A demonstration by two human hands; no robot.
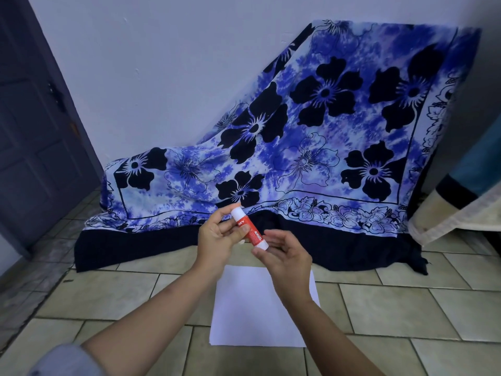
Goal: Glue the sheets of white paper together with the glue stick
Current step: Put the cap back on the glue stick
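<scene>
Holding the glue stick (pixel 249 228) up in the air between them, both hands are busy with the tool and not yet with the paper (pixel 264 308). The left hand (pixel 218 240) pinches the upper part of the stick, with fingertips near its white cap end, and the right hand (pixel 284 257) closes loosely around the lower white end, with the fingers half curled. The stick is tilted, its top toward the cloth (pixel 298 137) and its bottom toward the person. I judge that the task is at its very start: the cap seems to be on, no glue is visible on the paper, and nothing is pressed together. What is left is almost all of it: to open the stick, to spread glue on one sheet, to lay another sheet on it and to press them flat. The paper lies flat on the floor (pixel 406 305), just below the hands and partly hidden by the right forearm. Counting the things, there is one glue stick and two hands. Of the paper I see only one white rectangle; if more sheets lie stacked there, the edges do not show it, so I cannot tell the number. One patterned cloth hangs behind, against the wall.
</scene>
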